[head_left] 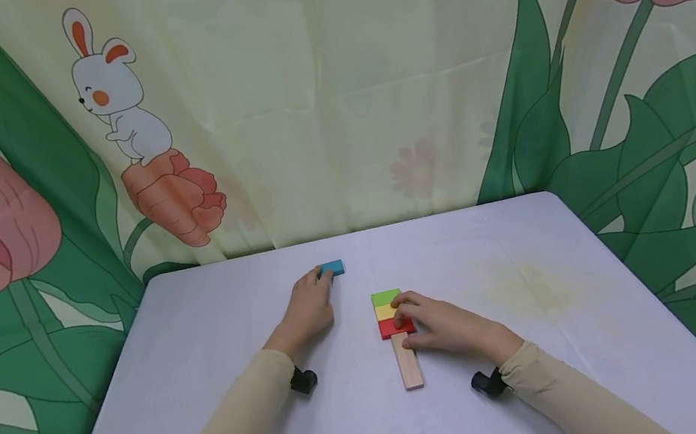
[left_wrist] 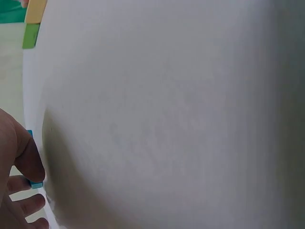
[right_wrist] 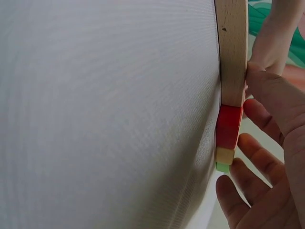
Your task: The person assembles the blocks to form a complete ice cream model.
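Observation:
At the far side of the table, my left hand [head_left: 309, 305] pinches a blue wooden block [head_left: 335, 267] between thumb and fingers. The left wrist view shows the ends of this blue block [left_wrist: 36, 184] around the thumb. My right hand [head_left: 452, 323] lies over a row of blocks near the middle, its fingers loosely spread. Green [head_left: 386, 297], yellow [head_left: 384, 312] and red [head_left: 388, 330] blocks lie edge to edge in that row. A plain wooden plank [head_left: 408, 367] extends from the red block towards me. In the right wrist view, the thumb touches the plank's side [right_wrist: 233, 57].
A white cloth covers the table [head_left: 211, 390], with a faint yellowish stain [head_left: 533, 286] on the right. Behind its far edge hangs a curtain [head_left: 329, 98] printed with tulips and a rabbit. Each wrist wears a small black camera, such as the left one [head_left: 304, 381].

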`<state>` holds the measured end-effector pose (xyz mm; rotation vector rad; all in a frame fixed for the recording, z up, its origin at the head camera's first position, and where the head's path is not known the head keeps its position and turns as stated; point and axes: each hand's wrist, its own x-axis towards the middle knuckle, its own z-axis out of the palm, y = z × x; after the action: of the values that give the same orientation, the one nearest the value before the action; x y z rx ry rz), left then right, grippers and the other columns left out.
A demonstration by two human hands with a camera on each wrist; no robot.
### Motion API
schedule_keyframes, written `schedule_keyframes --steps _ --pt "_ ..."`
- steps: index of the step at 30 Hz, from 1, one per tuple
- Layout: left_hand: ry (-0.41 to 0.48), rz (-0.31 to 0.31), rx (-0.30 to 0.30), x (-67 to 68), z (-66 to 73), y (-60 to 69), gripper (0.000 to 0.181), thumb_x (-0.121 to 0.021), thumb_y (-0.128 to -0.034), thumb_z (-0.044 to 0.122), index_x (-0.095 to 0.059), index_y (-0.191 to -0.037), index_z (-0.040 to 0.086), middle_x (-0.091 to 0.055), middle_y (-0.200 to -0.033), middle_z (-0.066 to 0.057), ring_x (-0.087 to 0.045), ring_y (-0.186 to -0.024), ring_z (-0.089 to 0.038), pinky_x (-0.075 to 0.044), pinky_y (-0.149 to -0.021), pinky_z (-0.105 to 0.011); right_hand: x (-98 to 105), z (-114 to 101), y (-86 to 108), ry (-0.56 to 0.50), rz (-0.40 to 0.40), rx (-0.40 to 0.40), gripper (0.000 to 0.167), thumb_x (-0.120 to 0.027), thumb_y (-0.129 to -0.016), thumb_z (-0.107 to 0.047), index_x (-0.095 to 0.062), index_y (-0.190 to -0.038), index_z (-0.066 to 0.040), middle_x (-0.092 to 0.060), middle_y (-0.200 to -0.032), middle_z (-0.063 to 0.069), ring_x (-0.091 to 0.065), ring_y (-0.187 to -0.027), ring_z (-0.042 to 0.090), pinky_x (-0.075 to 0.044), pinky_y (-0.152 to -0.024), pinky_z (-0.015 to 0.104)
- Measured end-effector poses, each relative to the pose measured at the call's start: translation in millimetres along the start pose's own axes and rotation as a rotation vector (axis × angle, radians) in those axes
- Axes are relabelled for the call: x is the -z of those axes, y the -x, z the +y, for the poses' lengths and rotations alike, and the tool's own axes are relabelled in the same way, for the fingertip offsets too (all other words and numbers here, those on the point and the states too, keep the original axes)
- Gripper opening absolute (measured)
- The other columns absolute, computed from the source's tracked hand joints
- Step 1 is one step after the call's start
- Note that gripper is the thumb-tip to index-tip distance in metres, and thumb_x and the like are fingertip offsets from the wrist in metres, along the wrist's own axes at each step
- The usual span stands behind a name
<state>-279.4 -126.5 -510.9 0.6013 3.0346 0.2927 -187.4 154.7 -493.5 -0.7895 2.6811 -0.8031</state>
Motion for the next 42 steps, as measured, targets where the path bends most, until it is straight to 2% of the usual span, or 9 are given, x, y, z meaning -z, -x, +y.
schedule_keyframes --steps 10,14,19,34,42 --pt "-0.026 -0.006 -0.018 1.7 21.1 2.7 0.056 -0.044 -0.0991 0.004 -0.044 -0.155 0.005 -0.04 -0.16 -0.022 -0.038 -0.15 -0.041 -0.029 -0.126 -0.052 -1 2 -0.4 0.006 0.002 0.007 0.025 -0.076 -0.095 -0.035 -0.065 -0.114 -0.024 -0.049 -0.149 0.0 -0.056 -0.13 0.02 -0.052 -0.108 0.04" --pt "-0.046 -0.006 -0.025 -3.1 24.9 1.2 0.056 -0.044 -0.0995 0.004 -0.044 -0.156 0.007 -0.04 -0.16 -0.02 -0.038 -0.15 -0.039 -0.029 -0.126 -0.05 -2 3 -0.6 0.015 0.005 0.008 0.025 -0.076 -0.094 -0.035 -0.065 -0.114 -0.025 -0.049 -0.149 -0.001 -0.056 -0.13 0.02 -0.053 -0.108 0.04" --pt "-0.029 -0.004 -0.037 -7.5 29.6 -0.2 0.056 -0.044 -0.0999 0.005 -0.045 -0.156 0.008 -0.041 -0.16 -0.019 -0.038 -0.15 -0.039 -0.029 -0.127 -0.05 -2 4 -0.8 0.009 0.006 0.011 0.025 -0.076 -0.094 -0.035 -0.065 -0.114 -0.025 -0.049 -0.149 -0.001 -0.056 -0.13 0.019 -0.053 -0.107 0.039" --pt "-0.05 -0.009 -0.086 -9.2 46.9 -1.8 0.055 -0.05 -0.0998 0.008 -0.047 -0.155 0.015 -0.046 -0.156 -0.014 -0.038 -0.149 -0.037 -0.028 -0.127 -0.05 -3 3 -1.9 0.012 0.017 -0.004 0.025 -0.076 -0.094 -0.036 -0.065 -0.114 -0.027 -0.049 -0.149 -0.003 -0.056 -0.13 0.018 -0.052 -0.109 0.04" --pt "-0.029 0.015 -0.119 -12.7 56.2 1.3 0.058 -0.052 -0.097 0.006 -0.048 -0.154 0.017 -0.048 -0.154 -0.013 -0.04 -0.148 -0.036 -0.031 -0.125 -0.054 -3 3 -1.7 -0.006 0.012 -0.002 0.026 -0.077 -0.094 -0.037 -0.065 -0.115 -0.026 -0.049 -0.149 -0.001 -0.055 -0.13 0.019 -0.052 -0.109 0.041"
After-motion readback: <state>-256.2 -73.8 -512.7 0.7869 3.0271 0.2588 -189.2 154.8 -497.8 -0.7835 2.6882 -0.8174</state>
